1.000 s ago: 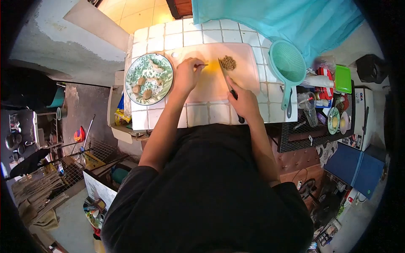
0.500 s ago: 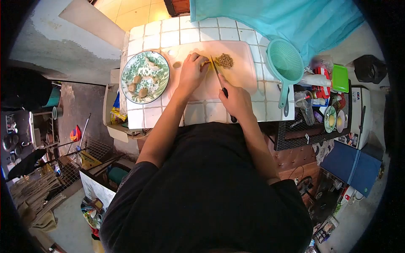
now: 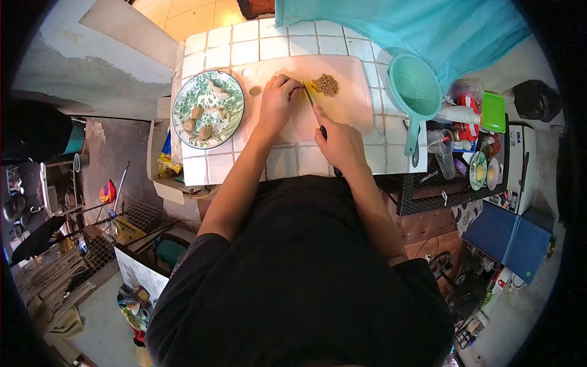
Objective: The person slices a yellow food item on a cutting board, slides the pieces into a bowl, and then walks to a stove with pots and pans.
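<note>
My right hand (image 3: pixel 340 145) is wrapped around the dark handle of a knife (image 3: pixel 309 96). Its blade points away from me, close to my left fingertips. My left hand (image 3: pixel 282 98) is closed, fingers bent down over a small yellowish piece of food on the pale pink cutting board (image 3: pixel 346 113). The fingers mostly cover that piece, and its kind does not show. Just right of the blade lies a heap of chopped brown bits (image 3: pixel 326 85), with some yellow at its left edge.
Left of the board, a green-and-white plate (image 3: pixel 211 136) holds round brown pieces and pale pieces. A teal strainer (image 3: pixel 416 85) rests at the right of the tiled table (image 3: pixel 244 51). Beyond it, a black rack (image 3: pixel 422 205) carries bottles and packets. A turquoise curtain (image 3: pixel 391 24) hangs behind.
The knife blade has shifted slightly left, nearer my left fingers. My left fingers now cover more of the yellow piece. The view has moved a little.
</note>
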Available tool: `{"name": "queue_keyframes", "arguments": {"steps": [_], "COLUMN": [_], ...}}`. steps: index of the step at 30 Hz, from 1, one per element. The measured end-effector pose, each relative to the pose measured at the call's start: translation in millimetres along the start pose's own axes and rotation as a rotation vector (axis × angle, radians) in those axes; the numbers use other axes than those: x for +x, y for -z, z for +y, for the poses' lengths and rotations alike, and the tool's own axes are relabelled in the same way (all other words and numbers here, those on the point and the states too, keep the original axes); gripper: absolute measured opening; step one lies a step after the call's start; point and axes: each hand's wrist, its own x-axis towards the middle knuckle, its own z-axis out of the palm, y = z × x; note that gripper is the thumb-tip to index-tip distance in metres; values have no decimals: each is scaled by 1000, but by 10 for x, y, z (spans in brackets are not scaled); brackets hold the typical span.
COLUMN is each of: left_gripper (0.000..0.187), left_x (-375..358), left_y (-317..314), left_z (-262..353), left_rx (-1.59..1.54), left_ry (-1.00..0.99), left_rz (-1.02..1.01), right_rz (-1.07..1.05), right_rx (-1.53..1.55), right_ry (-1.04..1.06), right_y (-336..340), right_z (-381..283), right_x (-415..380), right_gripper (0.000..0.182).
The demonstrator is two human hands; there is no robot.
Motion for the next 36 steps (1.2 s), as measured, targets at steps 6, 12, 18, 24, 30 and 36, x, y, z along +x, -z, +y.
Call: {"name": "queue_keyframes", "arguments": {"steps": [6,12,18,24,30,36], "left_gripper": [14,15,15,19,19,18], "left_x": [10,-20,-38,-37,-54,-53], "left_y": [30,74,103,114,93,68], "left_z": [15,-6,1,-19,-46,-72], "left_rx": [58,-20,-147,-72,-84,-104], "left_ry": [-36,-33,146,87,85,48], "left_rz": [-17,-30,-68,-88,-68,-30], "right_rz": [-10,-50,35,-39,-73,-66], "right_rx": [10,7,45,-14,-16,2], "right_ry": [19,27,12,20,28,40], "right_y": [-66,-31,-103,24,23,8], "right_z": [23,48,93,-12,-56,-63], "right_x": [15,142,71,53,58,54], "right_gripper": [58,60,64,61,61,59]}}
